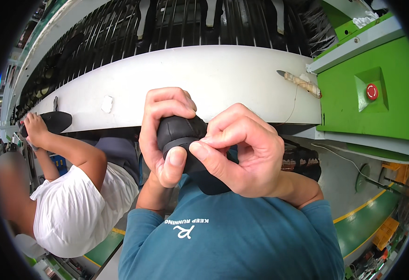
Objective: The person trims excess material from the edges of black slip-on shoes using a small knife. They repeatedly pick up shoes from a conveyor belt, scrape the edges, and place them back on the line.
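Note:
A black shoe (179, 129) is held up in front of my chest, its rounded end toward the white bench. My left hand (151, 135) wraps around that end, fingers over the far side and thumb on the near edge. Closed in a pinch, my right hand (249, 151) has thumb and index finger at the rim of the shoe, close beside the left thumb. Whether a thin strip lies between those fingertips is too small to tell. The shoe's lower part is partly hidden behind my right hand.
Beyond my hands runs a white bench (242, 70), with dark metal rollers (181, 23) behind it. A wrapped-handle blade (302, 84) lies at its right end, beside a green machine (377, 112) with a red button (371, 92). At left, a co-worker (81, 205) holds a black shoe part (57, 122).

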A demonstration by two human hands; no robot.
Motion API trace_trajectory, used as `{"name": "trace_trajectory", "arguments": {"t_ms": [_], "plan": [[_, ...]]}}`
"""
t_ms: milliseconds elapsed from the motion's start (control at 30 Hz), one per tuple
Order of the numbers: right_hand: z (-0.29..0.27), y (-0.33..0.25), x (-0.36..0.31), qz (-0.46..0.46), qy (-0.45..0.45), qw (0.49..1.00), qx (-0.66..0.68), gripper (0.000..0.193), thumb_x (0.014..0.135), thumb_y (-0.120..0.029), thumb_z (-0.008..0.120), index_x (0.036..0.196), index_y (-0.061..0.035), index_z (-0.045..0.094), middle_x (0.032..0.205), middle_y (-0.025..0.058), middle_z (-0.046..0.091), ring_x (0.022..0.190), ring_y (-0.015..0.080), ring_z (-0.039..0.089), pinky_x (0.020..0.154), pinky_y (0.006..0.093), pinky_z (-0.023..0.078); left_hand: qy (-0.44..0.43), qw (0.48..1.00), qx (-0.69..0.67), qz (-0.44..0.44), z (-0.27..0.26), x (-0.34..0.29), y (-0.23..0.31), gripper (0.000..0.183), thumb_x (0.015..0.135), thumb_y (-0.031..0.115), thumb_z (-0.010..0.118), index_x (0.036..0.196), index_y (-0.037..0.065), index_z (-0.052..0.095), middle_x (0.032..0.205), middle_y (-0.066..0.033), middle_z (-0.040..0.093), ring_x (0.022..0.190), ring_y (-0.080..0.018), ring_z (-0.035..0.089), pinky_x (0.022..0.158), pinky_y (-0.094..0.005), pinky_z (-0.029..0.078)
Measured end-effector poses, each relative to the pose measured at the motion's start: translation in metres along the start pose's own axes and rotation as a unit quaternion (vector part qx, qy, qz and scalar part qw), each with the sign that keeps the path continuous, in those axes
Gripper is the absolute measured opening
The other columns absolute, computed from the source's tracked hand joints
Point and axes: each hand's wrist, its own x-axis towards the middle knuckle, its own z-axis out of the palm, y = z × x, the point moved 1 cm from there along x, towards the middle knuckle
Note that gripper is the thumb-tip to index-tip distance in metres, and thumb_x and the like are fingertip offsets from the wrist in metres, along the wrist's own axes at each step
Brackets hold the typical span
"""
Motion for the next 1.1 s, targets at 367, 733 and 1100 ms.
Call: {"name": "trace_trajectory", "arguments": {"t_ms": [367,733,1100], "plan": [[-0.008,-0.005,-0.003,0.056,-0.031,0.998,-0.009,0.022,0.09,0.003,0.088,0.088,-0.0052,0.068,0.099,0.007,0.062,0.076,0.0054,0.055,0.064,0.024,0.046,0.0,1.0,-0.001,0.007,0.001,-0.004,0.004,0.063,0.097,0.057,0.069,0.117,-0.002,0.062,0.118,-0.0179,0.055,0.105,-0.0266,0.059,0.093,-0.0428,0.052],[0.0,0.045,0.087,0.043,-0.074,0.993,-0.079,0.014,0.09,-0.01,0.092,0.096,-0.0025,0.082,0.095,0.0044,0.07,0.085,0.0128,0.066,0.08,0.0291,0.055,0.203,0.969,0.076,0.119,-0.004,0.038,-0.071,0.051,0.099,0.042,0.059,0.123,-0.004,0.06,0.123,-0.0187,0.057,0.11,-0.0267,0.058,0.1,-0.0422,0.05],[0.013,0.091,0.013,-0.002,-0.153,0.961,-0.23,0.018,0.08,-0.016,0.093,0.094,-0.0135,0.083,0.105,-0.0008,0.074,0.101,0.0223,0.066,0.098,0.0399,0.045,0.274,0.948,0.148,0.065,-0.026,-0.075,-0.113,0.064,0.111,0.055,0.048,0.136,-0.004,0.05,0.133,-0.0253,0.058,0.122,-0.037,0.063,0.109,-0.0561,0.053]]}}
